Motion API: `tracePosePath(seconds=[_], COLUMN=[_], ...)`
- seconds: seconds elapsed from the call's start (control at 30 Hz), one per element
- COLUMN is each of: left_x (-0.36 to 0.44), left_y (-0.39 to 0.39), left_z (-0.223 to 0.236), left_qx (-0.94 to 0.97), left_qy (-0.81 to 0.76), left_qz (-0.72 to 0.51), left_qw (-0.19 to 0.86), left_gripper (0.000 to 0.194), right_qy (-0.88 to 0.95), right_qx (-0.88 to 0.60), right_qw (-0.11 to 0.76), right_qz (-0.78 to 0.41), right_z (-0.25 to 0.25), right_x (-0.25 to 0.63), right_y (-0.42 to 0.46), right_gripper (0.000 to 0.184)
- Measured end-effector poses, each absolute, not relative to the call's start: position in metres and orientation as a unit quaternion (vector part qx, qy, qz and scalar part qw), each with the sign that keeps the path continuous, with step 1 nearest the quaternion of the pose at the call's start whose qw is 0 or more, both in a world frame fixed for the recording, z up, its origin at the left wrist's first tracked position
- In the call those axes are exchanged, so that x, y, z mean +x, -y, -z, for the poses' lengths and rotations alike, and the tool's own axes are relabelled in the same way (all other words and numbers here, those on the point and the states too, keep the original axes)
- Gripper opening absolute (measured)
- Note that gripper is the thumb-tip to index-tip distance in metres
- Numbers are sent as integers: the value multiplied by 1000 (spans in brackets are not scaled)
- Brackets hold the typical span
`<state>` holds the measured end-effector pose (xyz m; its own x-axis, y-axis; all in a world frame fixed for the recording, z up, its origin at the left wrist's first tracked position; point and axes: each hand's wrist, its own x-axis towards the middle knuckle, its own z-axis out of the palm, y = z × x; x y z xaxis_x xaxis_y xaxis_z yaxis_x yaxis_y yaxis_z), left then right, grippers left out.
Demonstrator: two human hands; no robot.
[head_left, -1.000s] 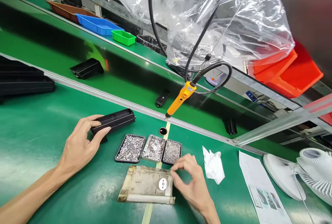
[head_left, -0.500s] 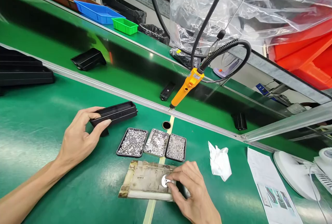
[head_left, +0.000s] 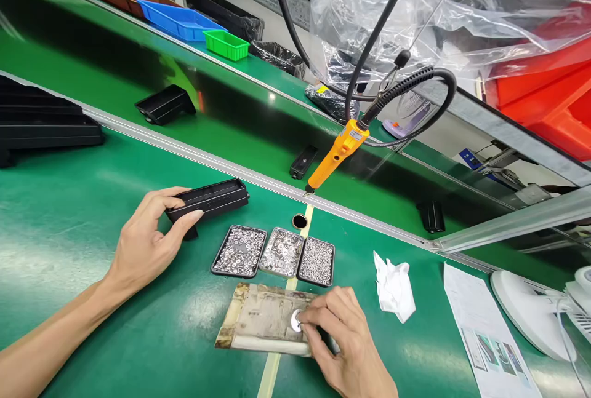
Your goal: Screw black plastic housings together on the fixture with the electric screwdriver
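Observation:
My left hand (head_left: 145, 244) grips the near end of a long black plastic housing (head_left: 217, 196) that lies on the green bench. My right hand (head_left: 344, 339) is closed in a pinch, its fingertips on a small round metal disc (head_left: 294, 320) set in a worn cardboard-like pad (head_left: 261, 321). Just beyond the pad stand three small trays of tiny metal parts (head_left: 281, 253). An orange electric screwdriver (head_left: 338, 152) hangs on its black cable above the trays, untouched.
A crumpled white tissue (head_left: 394, 284) and a printed sheet (head_left: 480, 330) lie to the right, near a white fan (head_left: 535, 312). Black housings (head_left: 164, 104) ride the conveyor belt behind a metal rail. Stacked black trays (head_left: 44, 124) stand at the left; coloured bins (head_left: 226, 44) lie farther back.
My right hand came down from the small trays onto the disc on the pad and now pinches at it. My left hand kept its grip on the black housing.

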<state>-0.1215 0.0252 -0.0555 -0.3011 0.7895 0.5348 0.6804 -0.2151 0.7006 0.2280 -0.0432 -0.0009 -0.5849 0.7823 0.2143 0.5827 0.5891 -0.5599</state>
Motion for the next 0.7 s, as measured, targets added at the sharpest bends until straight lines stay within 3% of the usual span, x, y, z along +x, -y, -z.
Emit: tracePosePath(seconds=[0.43,0.7], left_x=[-124,-126], left_y=[-27,-31], left_z=[58,67], left_qx=[588,569], left_qy=[-605,-594], left_qz=[-529,-559], left_qw=[90,110], left_gripper=[23,22], right_qy=[887,873], right_qx=[-358,-332], right_qw=[237,339], right_qz=[-168,-112], right_z=[6,28], right_x=[229,235], right_y=[38,28], right_gripper=[17,25])
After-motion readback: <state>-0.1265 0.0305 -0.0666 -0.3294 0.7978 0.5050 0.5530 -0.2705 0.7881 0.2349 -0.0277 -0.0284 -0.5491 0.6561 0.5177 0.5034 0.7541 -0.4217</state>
